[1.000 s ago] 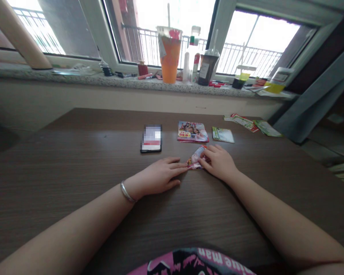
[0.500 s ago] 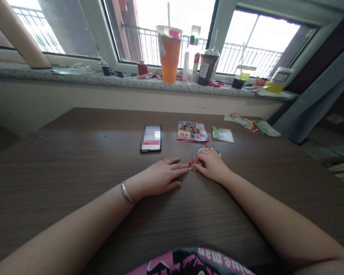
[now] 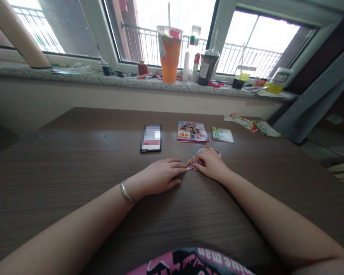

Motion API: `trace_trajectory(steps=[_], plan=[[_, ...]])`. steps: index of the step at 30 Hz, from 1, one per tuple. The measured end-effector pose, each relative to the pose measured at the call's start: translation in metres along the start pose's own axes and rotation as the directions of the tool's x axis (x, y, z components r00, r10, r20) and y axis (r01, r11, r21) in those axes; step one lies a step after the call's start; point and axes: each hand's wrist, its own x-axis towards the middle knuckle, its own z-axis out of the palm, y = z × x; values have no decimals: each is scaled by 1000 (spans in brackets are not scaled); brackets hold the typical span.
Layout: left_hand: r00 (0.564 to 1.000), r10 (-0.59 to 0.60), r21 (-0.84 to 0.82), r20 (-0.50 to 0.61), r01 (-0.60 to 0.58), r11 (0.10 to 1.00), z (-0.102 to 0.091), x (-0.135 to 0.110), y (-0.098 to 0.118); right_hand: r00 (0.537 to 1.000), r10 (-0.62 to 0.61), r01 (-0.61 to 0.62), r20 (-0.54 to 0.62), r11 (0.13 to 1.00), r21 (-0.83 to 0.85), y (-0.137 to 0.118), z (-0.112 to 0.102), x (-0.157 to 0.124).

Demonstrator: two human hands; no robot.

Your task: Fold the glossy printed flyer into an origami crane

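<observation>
A small piece of folded, colourful printed paper point(image 3: 193, 162) lies flat on the brown table, partly hidden under my right hand point(image 3: 211, 164). The fingers of that hand curl over the paper and hold it down, with the thumb near its lower edge. My left hand point(image 3: 163, 175) rests palm down to the left, fingers stretched out. Its fingertips touch or nearly touch the paper's pointed left corner. Behind the hands is a stack of printed flyers point(image 3: 192, 131), and a phone point(image 3: 151, 138) with a blurred screen lies to its left.
Right of the flyers lies a small stack of green-and-white paper point(image 3: 223, 135). More paper strips point(image 3: 243, 121) lie at the table's back right. On the windowsill stand an orange drink cup point(image 3: 169, 55), a dark drink cup point(image 3: 208, 68) and several bottles.
My left fingertips have drawn back slightly to the left, and a little more of the paper's left corner shows. My right hand stays on the paper, almost unmoved.
</observation>
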Motion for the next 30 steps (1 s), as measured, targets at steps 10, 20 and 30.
trace_trajectory(steps=[10, 20, 30], plan=[[998, -58, -53, -41, 55, 997, 1, 2, -1, 998, -64, 63, -20, 995, -75, -3, -2, -5], [991, -97, -167, -90, 81, 983, 5, 5, -5, 969, -245, 248, 41, 955, -165, -6, -8, -14], [996, 35, 60, -83, -30, 998, 0, 5, -3, 956, -282, 291, 76, 945, -152, -13, -13, -16]])
